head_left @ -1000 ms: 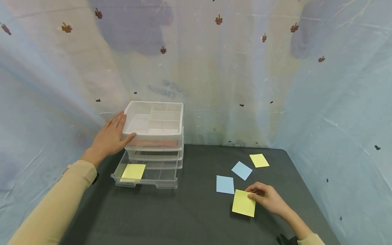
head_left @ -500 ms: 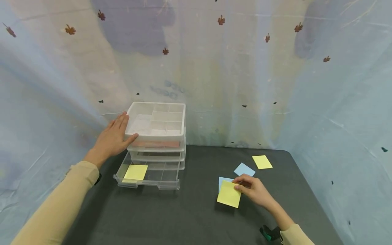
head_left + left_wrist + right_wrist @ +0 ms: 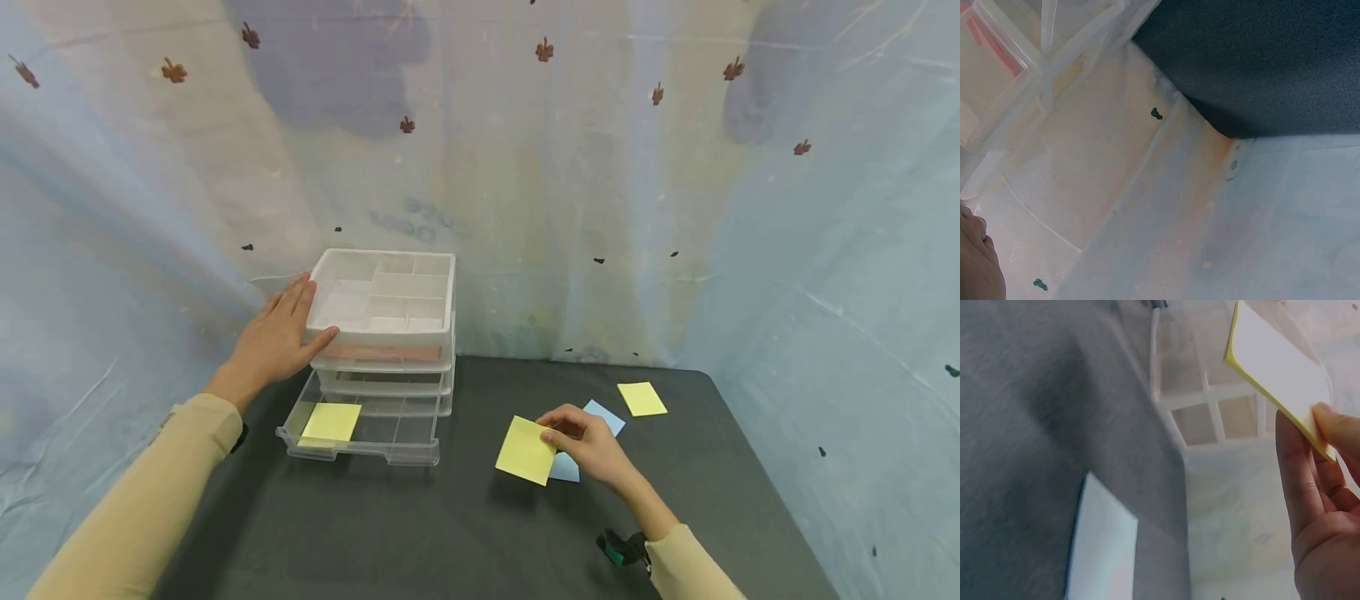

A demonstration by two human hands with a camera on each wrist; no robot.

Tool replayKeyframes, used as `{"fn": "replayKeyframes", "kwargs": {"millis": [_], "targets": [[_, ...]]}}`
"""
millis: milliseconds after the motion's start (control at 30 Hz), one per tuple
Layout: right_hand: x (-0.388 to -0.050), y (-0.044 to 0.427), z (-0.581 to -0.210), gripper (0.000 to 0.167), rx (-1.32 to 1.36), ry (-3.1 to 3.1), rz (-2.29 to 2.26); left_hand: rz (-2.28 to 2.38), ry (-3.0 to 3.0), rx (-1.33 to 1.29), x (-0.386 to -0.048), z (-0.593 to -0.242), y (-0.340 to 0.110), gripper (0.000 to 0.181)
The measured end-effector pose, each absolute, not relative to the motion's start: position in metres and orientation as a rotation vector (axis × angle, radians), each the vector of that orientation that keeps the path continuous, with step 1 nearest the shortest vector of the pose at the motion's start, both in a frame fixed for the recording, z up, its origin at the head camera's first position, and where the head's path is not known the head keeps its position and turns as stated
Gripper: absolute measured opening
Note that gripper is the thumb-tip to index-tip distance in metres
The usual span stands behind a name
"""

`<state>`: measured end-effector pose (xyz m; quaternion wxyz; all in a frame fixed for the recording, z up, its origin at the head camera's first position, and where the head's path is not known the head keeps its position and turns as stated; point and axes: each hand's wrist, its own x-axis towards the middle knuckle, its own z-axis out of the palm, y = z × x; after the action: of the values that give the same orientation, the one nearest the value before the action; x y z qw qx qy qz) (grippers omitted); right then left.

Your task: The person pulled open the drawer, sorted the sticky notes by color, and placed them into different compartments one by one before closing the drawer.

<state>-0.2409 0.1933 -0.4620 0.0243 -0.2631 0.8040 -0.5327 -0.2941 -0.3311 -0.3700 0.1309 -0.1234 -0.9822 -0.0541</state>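
Note:
Between thumb and fingers, my right hand (image 3: 588,446) pinches a yellow sticky note pad (image 3: 527,451) by its right corner, held above the table. In the right wrist view the pad (image 3: 1279,362) shows some thickness. My left hand (image 3: 276,333) rests with straight fingers along the left side of a plastic drawer unit (image 3: 381,337), thumb at its front. The unit's bottom clear drawer (image 3: 401,454) is pulled out. Inside it, on the left, lies another yellow sticky note pad (image 3: 331,422). Only part of the left hand (image 3: 979,256) shows in the left wrist view.
Behind the right hand lie a blue sticky note pad (image 3: 604,417) and a yellow one (image 3: 642,399). Another blue pad (image 3: 565,468) is partly hidden under the held one. A patterned curtain (image 3: 525,183) surrounds the dark table (image 3: 420,533). Something pink shows in an upper drawer (image 3: 382,353).
My right hand has carried the yellow sticky note pad leftward and a little away from me, passing over the nearer blue pad. The left hand keeps its place on the drawer unit.

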Motion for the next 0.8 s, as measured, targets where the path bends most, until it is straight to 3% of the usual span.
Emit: {"fn": "replayKeyframes", "kwargs": {"millis": [800], "targets": [[-0.264,0.116,-0.429,0.018,-0.891,2.351,-1.754,-0.152,-2.859,-0.346,-0.293,-0.37,-0.33,0.098]]}}
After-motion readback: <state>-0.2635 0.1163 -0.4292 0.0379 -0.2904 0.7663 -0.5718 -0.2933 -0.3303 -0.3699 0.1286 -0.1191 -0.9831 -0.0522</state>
